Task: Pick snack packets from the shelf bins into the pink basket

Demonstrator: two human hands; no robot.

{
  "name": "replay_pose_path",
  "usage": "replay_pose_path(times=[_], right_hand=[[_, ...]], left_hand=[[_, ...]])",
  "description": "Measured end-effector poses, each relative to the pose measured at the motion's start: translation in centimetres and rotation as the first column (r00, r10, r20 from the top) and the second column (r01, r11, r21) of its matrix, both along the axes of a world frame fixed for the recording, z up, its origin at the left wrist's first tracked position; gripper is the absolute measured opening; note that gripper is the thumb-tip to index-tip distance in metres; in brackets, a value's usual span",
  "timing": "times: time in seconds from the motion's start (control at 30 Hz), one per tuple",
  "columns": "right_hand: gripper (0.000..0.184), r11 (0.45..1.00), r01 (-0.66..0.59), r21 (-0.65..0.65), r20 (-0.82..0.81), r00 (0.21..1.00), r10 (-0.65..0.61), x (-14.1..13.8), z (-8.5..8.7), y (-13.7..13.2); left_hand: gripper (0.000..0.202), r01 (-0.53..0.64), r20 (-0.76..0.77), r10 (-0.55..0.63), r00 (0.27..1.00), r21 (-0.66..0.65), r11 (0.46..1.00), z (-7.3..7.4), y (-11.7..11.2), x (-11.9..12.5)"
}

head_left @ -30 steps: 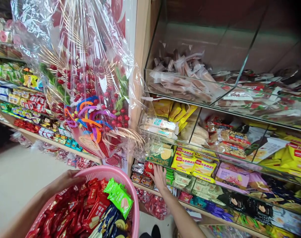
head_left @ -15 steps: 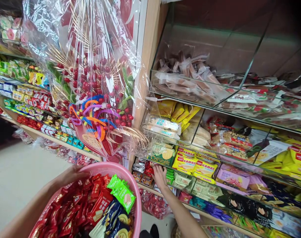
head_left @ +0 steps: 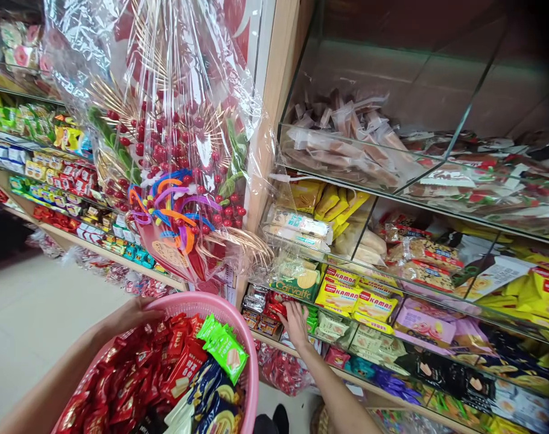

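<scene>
My left hand (head_left: 141,312) is closed on the far left rim of a pink plastic basket (head_left: 251,367). Inside lie many red wrapped snacks (head_left: 134,367), a few bright green packets (head_left: 224,346) and dark blue packets with cookie pictures (head_left: 213,398). My right hand (head_left: 296,322) reaches into a low shelf compartment. Its fingers are curled against a small red snack packet (head_left: 278,307); the fingertips are partly hidden. Right beside that hand are green packets (head_left: 311,320), and silver-wrapped snacks (head_left: 256,299) lie to its left.
Glass-fronted shelves (head_left: 405,193) with yellow wafer packs (head_left: 338,295) and other snacks fill the right side. A plastic-wrapped bouquet (head_left: 175,157) with red berries hangs ahead, close above the basket. More candy shelves (head_left: 66,175) run along the left, beside the tiled floor (head_left: 21,307).
My right hand has shifted slightly right and up within the compartment, showing more of the red packet by its fingers. My left hand and the basket have hardly moved.
</scene>
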State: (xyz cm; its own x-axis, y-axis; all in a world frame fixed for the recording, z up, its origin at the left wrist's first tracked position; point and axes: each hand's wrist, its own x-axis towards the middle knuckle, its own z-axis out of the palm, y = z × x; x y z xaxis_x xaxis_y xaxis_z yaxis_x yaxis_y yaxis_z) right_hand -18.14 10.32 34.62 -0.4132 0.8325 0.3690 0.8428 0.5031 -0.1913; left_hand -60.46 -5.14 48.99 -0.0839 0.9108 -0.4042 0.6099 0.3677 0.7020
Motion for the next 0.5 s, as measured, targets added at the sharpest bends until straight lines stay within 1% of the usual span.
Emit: replay_pose_path(times=[0.13, 0.3, 0.4, 0.5], right_hand=[[0.025, 0.998, 0.062, -0.024, -0.091, 0.994, -0.064, 0.5, -0.3, -0.1], [0.035, 0.988, 0.118, -0.101, -0.246, 0.959, -0.139, 1.1, -1.1, 0.2], [0.038, 0.979, 0.129, -0.161, -0.351, 0.919, -0.178, 1.3, -1.7, 0.2], [0.041, 0.960, 0.123, -0.252, -0.478, 0.846, -0.234, 1.2, -1.9, 0.1]], left_hand=[[0.054, 0.006, -0.026, -0.006, 1.000, 0.008, 1.000, 0.3, -0.1, 0.1], [0.052, 0.022, -0.014, -0.022, 1.000, -0.004, 1.000, 0.7, 0.1, 0.5], [0.052, 0.026, -0.022, -0.026, 0.999, -0.004, 1.000, 0.6, 0.4, 0.6], [0.054, 0.024, -0.026, -0.025, 0.999, -0.011, 1.000, 0.0, 0.6, 0.4]])
